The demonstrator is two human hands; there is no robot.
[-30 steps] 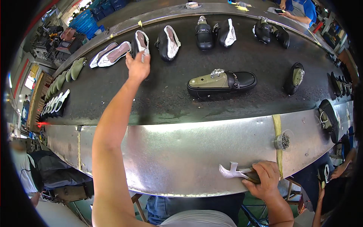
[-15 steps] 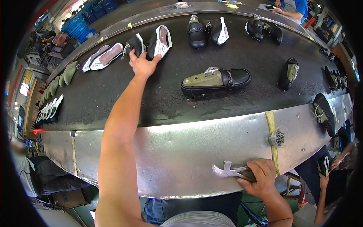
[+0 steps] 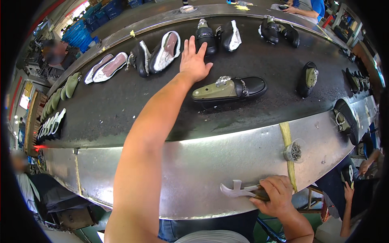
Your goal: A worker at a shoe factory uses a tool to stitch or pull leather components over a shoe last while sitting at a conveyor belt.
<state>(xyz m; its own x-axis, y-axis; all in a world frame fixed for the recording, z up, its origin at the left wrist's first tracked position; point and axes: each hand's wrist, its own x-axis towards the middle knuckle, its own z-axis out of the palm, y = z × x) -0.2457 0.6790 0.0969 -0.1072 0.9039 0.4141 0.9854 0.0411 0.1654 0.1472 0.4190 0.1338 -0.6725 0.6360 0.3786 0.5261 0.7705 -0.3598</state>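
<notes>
My left hand (image 3: 194, 60) reaches far over the black work surface, fingers spread, holding nothing. Its fingertips are beside a black loafer (image 3: 206, 40) with a chain trim; whether they touch it I cannot tell. To its left stand a black shoe with a white lining edge (image 3: 142, 58) and a black upper with a white edge and pinkish insole (image 3: 165, 50). Nearer me lies a black loafer on a green last (image 3: 231, 91). Low over the metal edge, my right hand (image 3: 277, 194) is closed round the handles of silver lasting pincers (image 3: 235, 189).
A clear cup of nails (image 3: 295, 150) stands on the metal ledge (image 3: 194, 162), by a yellow tape strip (image 3: 286, 133). Green lasts (image 3: 73, 85) and white-edged pieces (image 3: 52, 123) line the left. More shoes (image 3: 308, 79) stand at right. Across the bench sits a person in blue (image 3: 314, 10).
My left hand has let go of the white-edged shoes on the left and moved right, fingers now spread, to the chain-trimmed loafer. The right hand still grips the pincers.
</notes>
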